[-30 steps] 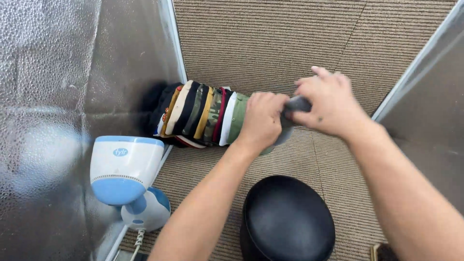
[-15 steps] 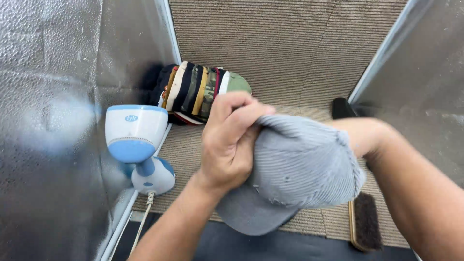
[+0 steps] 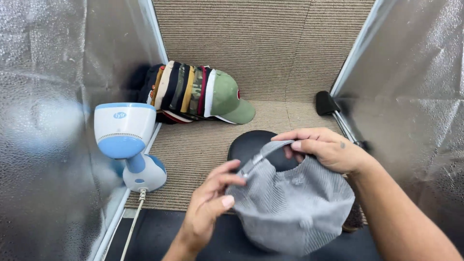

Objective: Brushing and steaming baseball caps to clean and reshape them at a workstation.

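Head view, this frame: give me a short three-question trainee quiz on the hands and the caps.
1. True or false: both hands hold the grey cap.
2. Which cap lies at the near end of the row of caps? A green, B red, C white.
3. What stands at the left, beside the foil wall?

Key
1. True: the left hand pinches the back strap and the right hand holds the rim.
2. A: the green cap.
3. A white and blue appliance with a cord.
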